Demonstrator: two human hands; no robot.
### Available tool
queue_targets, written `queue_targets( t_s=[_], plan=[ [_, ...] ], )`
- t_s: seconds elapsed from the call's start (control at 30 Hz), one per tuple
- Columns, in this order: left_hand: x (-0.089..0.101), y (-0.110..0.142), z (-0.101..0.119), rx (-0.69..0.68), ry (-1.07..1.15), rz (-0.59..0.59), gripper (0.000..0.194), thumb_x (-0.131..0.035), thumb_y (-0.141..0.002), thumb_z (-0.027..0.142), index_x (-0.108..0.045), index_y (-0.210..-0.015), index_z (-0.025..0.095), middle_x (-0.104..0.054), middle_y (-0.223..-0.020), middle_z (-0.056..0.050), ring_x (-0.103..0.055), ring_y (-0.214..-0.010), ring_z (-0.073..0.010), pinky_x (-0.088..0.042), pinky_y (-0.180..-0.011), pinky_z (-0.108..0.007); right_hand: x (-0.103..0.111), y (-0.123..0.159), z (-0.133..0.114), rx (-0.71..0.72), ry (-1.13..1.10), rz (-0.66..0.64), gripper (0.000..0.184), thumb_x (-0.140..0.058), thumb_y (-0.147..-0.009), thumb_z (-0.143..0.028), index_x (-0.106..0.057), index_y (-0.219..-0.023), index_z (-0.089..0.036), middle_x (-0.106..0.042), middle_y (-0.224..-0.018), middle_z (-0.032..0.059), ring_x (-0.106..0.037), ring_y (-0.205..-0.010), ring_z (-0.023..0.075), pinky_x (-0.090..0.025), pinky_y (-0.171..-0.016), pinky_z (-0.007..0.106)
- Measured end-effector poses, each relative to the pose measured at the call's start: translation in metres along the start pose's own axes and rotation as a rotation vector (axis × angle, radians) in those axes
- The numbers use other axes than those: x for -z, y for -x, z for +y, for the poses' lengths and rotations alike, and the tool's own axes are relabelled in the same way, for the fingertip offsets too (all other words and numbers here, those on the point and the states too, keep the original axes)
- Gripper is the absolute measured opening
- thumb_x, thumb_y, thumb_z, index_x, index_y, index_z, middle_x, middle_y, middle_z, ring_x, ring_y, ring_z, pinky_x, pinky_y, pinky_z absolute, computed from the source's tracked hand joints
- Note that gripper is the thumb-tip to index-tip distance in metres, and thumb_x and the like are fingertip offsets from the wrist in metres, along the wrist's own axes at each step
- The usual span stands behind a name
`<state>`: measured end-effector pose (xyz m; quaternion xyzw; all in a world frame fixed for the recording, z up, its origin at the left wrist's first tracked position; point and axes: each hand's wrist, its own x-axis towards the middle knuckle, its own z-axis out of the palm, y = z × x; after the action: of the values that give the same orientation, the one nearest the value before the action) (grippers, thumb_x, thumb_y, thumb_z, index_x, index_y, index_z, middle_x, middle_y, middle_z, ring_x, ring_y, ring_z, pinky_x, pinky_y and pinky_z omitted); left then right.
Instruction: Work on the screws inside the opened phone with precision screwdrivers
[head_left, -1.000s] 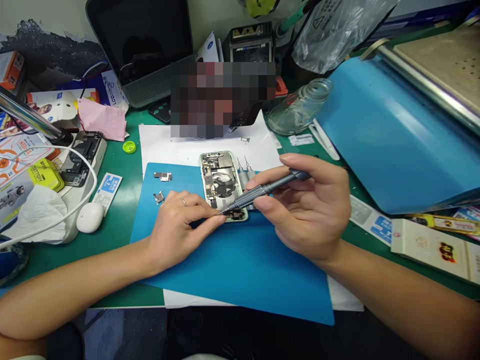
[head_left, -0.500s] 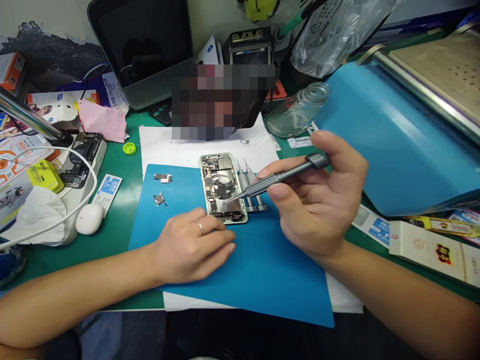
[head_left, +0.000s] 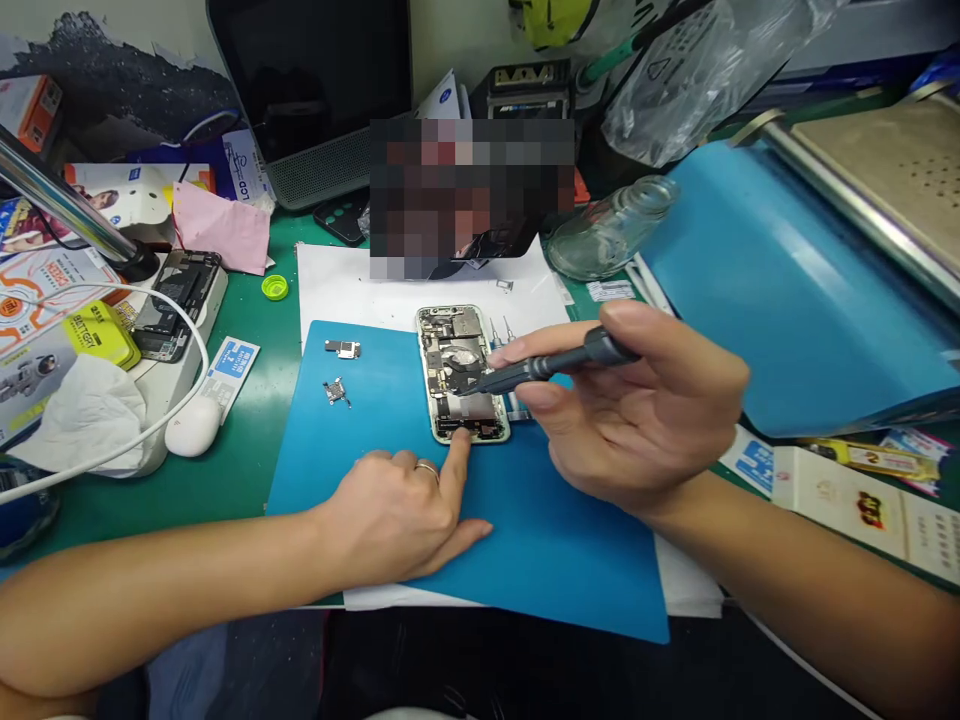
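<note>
1. Left hand (head_left: pixel 405 505): index stretched forward, tip on the phone's near edge, other fingers curled, thumb out to the side; gripping nothing. Half a second ago it was bunched on the mat with no finger out to the phone; a second ago its fingertips were up at the driver tip
2. Right hand (head_left: pixel 649 400): thumb and fingers pinched round the dark screwdriver (head_left: pixel 544 368), cap end against a raised finger. Driver lies flatter than half a second ago, tip over the phone; can't tell if it touches
3. Opened phone (head_left: pixel 454 355): innards up, right beyond the left fingertip and left of the right hand. Same spot on the mat as before
4. Two spare drivers (head_left: pixel 518 409): beside the phone, partly behind the right hand's fingers, more covered than half a second ago
5. Upper metal part (head_left: pixel 344 349) and lower metal part (head_left: pixel 336 391): beyond the left hand, toward its left, apart from each other, not moved on the mat
6. Blue mat (head_left: pixel 547 570): under the phone and extending below both hands, with white paper (head_left: pixel 337 285) showing past its far edge
7. Glass jar (head_left: pixel 607 235): beyond the right hand, tipped on its side
8. White earbud case (head_left: pixel 193 426): well left of the left hand
</note>
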<state>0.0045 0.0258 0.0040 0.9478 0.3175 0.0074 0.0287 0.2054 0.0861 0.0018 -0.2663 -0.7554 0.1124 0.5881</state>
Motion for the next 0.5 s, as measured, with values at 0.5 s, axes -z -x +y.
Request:
queue_targets(
  t_s=[0.5],
  plan=[
    [0.003, 0.001, 0.005, 0.045, -0.038, -0.081, 0.076, -0.045, -0.103, 0.063, -0.06, -0.137, -0.003, -0.066, -0.066, -0.008, -0.067, -0.058, -0.0249, -0.05, -0.045, -0.032, -0.012, 0.013, 0.012, 0.124, -0.053, -0.103, 0.077, -0.073, -0.084, -0.005, -0.045, -0.152, -0.028, -0.079, -0.099, 0.0055, -0.078, -0.081, 0.0224, -0.069, -0.068, 0.034]
  ],
)
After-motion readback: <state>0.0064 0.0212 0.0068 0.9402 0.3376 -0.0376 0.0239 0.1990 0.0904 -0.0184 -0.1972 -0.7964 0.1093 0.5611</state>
